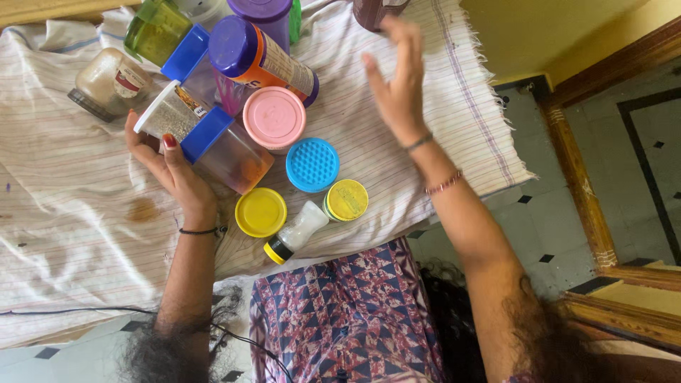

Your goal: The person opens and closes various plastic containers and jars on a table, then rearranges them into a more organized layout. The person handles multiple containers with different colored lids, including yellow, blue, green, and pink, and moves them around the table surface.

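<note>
Two hands (167, 159) (397, 78); roughly eleven lidded jars (273, 117); one small bottle (294, 232); one striped cloth (64, 213)

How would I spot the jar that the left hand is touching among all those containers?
Start at the striped cloth and find the cluster of jars at its top. The left hand rests on a clear jar lying on its side with a blue lid. Unlike its neighbours, it shows an orange residue at its bottom end.

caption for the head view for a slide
Left hand on a white-lidded jar, right hand raised over jars on a striped cloth.
</note>
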